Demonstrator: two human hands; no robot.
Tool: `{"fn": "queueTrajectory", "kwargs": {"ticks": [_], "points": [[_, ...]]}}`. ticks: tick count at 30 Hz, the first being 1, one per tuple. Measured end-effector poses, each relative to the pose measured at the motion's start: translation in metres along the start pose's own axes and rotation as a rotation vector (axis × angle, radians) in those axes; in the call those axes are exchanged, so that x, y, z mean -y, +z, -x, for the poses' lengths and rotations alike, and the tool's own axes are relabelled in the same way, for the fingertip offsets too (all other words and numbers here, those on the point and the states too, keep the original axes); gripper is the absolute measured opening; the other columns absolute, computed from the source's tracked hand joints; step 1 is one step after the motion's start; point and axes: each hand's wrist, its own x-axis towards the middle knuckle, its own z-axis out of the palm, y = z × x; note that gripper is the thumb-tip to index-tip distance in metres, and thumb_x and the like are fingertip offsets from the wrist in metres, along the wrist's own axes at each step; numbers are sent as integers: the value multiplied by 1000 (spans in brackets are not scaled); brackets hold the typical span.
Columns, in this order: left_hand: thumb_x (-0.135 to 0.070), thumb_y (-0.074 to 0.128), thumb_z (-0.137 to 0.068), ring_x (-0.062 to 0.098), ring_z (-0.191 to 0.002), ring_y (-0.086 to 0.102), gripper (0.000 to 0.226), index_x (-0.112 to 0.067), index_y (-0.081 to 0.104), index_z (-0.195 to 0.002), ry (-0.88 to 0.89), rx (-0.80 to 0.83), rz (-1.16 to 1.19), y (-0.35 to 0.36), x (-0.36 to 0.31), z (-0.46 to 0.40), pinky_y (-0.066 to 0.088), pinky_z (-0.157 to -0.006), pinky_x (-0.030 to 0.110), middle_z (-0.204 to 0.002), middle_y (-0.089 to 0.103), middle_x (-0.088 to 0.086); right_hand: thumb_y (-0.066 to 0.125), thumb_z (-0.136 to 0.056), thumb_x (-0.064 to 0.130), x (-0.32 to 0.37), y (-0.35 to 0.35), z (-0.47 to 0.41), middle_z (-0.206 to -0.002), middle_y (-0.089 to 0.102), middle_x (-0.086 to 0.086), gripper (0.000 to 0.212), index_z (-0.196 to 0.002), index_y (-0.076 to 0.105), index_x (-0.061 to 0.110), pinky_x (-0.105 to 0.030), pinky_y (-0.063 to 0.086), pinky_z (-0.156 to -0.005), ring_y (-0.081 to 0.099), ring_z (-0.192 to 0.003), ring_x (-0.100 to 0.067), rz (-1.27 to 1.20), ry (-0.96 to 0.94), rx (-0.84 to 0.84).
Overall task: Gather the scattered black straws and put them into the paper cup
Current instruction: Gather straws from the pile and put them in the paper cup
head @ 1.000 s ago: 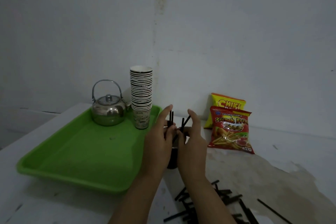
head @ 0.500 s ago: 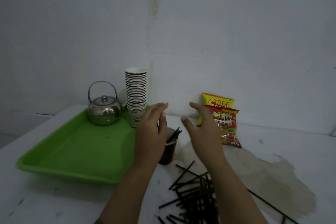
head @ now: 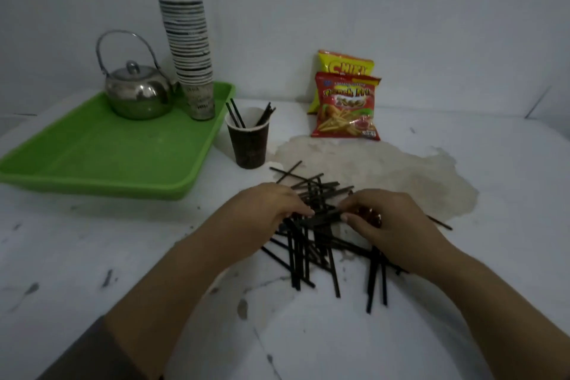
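head view | left hand [head: 268, 210] and right hand [head: 382, 225] are pinching straws from the black straw pile [head: 317, 244] lying on the worktop [head: 92, 256] | paper cup [head: 248, 145] is standing just beyond, holding a few straws

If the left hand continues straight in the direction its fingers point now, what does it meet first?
The left hand points right across the pile of straws, so it would likely meet the right hand first; their fingertips are already close.

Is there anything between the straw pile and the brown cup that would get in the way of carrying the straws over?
Nothing visible does. The table between the straws and the cup is bare. The tray lies left of that path, the snack bags right of it.
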Motion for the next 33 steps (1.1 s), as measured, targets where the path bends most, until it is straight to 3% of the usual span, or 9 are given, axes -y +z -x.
{"fn": "queueTrajectory", "kwargs": {"ticks": [5, 10, 13, 18, 20, 23, 26, 29, 33], "points": [[1, 53, -88, 21, -108, 53, 32, -18, 68, -108, 56, 59, -43, -4, -11, 0, 27, -79, 11, -117, 62, 4, 62, -84, 24, 0, -1, 1, -86, 61, 14, 15, -98, 66, 23, -5, 37, -63, 51, -70, 1, 12, -55, 16], [-15, 65, -70, 23, -86, 62, 23, -17, 74, -91, 168, 151, -86, -1, -14, 4, 43, -69, 23, -95, 68, 7, 59, -86, 26, 2, 0, 3, -93, 63, 10, 20, -104, 65, 22, -8, 37, -66, 51, -77, -1, 31, -98, 33], [-10, 72, -70, 25, -87, 61, 23, -16, 73, -93, 162, 194, -74, 4, -20, 3, 38, -68, 21, -96, 68, 8, 58, -86, 25, 0, 4, 2, -98, 66, 7, 23, -109, 63, 22, -12, 39, -68, 51, -80, -2, 36, -95, 54], [-10, 67, -80, 19, -96, 53, 15, -11, 72, -94, 75, 135, 5, 8, -21, 0, 29, -74, 5, -102, 64, 7, 60, -86, 23, -3, 4, 2, -96, 67, 8, 23, -108, 65, 22, -3, 34, -62, 46, -68, 9, 19, -88, 51], [-8, 66, -80, 22, -95, 54, 12, -8, 71, -91, 84, 123, 1, 10, -23, 0, 27, -72, 7, -99, 64, 11, 60, -86, 22, -2, 4, 3, -96, 68, 8, 23, -108, 65, 22, -2, 35, -63, 47, -70, 7, 13, -86, 45], [-13, 60, -79, 23, -86, 56, 14, -5, 70, -85, 126, 75, 15, 13, -22, 0, 29, -68, 15, -90, 65, 13, 61, -85, 21, 0, 4, 3, -96, 69, 7, 22, -107, 66, 22, -4, 37, -65, 52, -74, 1, 11, -85, 35], [-25, 48, -82, 9, -79, 48, 27, -5, 67, -84, 124, -18, 59, 11, -22, 0, 34, -68, 21, -82, 65, 10, 61, -86, 21, 1, 2, 3, -90, 66, 12, 19, -103, 67, 23, -8, 41, -68, 55, -73, 1, -21, -63, 11], [-15, 49, -82, 7, -78, 45, 19, -4, 65, -86, 96, -162, 67, 4, -24, 1, 36, -68, 20, -79, 65, 9, 62, -85, 22, 3, -1, 3, -83, 57, 19, 15, -99, 68, 23, -7, 41, -64, 52, -70, 6, -25, -54, 22], [-10, 58, -82, 5, -81, 56, 14, -9, 65, -94, 65, -359, 116, -4, -27, 5, 46, -71, 19, -86, 68, 1, 63, -83, 25, 6, 3, 3, -90, 60, 12, 21, -103, 66, 23, -10, 38, -67, 48, -72, 2, 41, -79, 149]]}}
